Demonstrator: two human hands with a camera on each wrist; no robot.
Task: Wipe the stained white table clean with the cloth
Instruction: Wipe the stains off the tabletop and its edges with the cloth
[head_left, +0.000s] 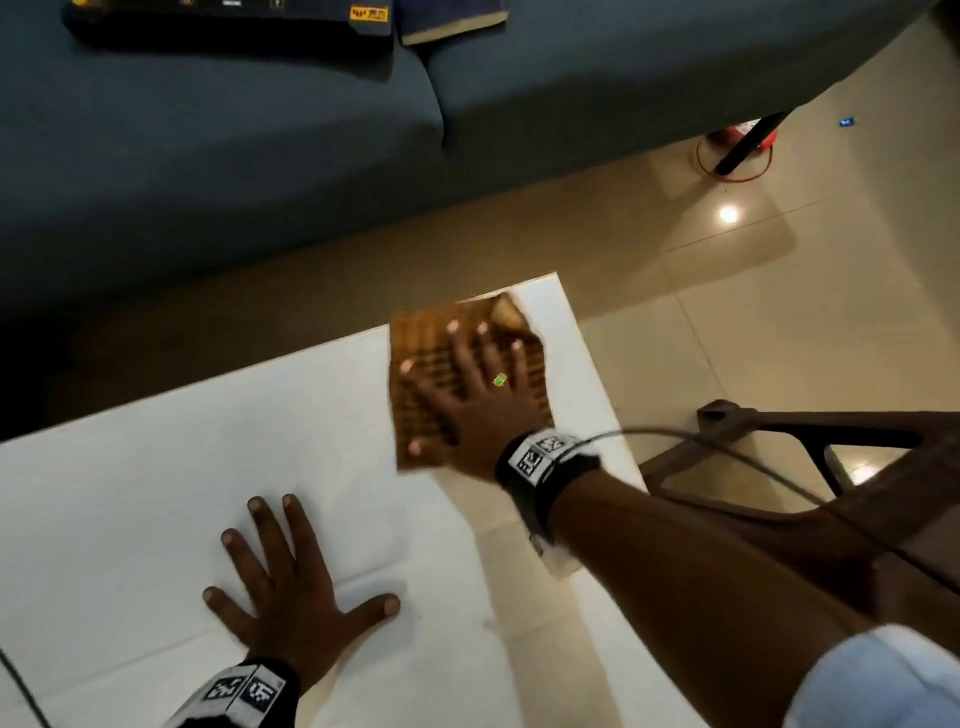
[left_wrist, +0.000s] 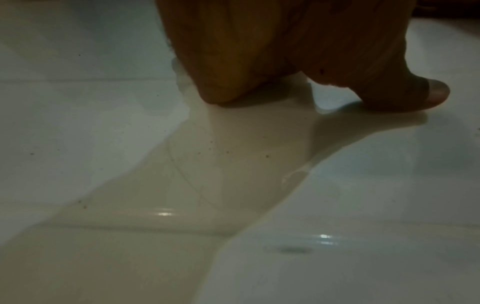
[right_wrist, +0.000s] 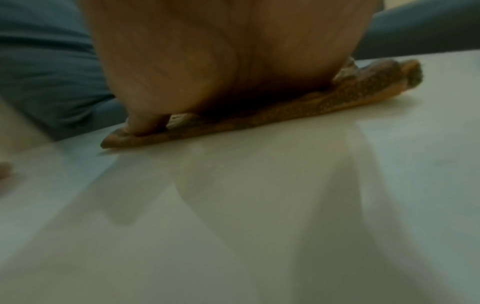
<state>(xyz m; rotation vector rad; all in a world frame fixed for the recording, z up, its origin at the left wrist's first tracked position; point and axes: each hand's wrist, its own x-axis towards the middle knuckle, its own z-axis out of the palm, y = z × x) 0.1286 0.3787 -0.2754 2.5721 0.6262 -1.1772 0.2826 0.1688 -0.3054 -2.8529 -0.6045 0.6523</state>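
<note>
A brown checked cloth (head_left: 415, 338) lies flat near the far right corner of the white table (head_left: 182, 467). My right hand (head_left: 467, 395) presses on it with fingers spread and straight; a green ring sits on one finger. In the right wrist view the palm (right_wrist: 207, 61) bears down on the cloth (right_wrist: 285, 111), whose far corner is bunched. My left hand (head_left: 291, 582) rests flat on the bare tabletop nearer me, fingers splayed. The left wrist view shows that palm (left_wrist: 246, 51) on the table (left_wrist: 103, 123), which carries small dark specks.
A dark blue sofa (head_left: 260, 145) runs along the far side, with black boxes (head_left: 234, 21) on it. A brown wooden chair (head_left: 831, 493) stands right of the table. The table's right edge (head_left: 597, 374) drops to a glossy tiled floor (head_left: 779, 312).
</note>
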